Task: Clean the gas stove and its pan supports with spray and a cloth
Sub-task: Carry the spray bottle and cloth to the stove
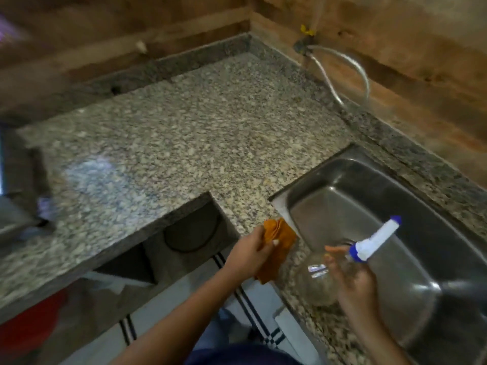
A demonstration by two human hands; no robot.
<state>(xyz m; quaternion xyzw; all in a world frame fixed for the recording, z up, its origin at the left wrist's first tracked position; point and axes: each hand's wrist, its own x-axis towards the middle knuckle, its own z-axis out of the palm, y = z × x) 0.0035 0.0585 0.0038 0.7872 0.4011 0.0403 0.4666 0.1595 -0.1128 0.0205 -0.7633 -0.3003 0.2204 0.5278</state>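
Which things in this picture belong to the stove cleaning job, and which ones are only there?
For the job:
- orange cloth, gripped in the left hand
- clear plastic spray bottle with a white and blue nozzle, held in the right hand

Only there:
- stainless steel sink
- speckled granite countertop
- grey flexible hose on the wooden wall

The stove is not clearly visible.

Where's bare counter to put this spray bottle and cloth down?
The wide granite countertop between the wooden wall and the sink is bare. The narrow front strip by the sink is crowded by both hands.
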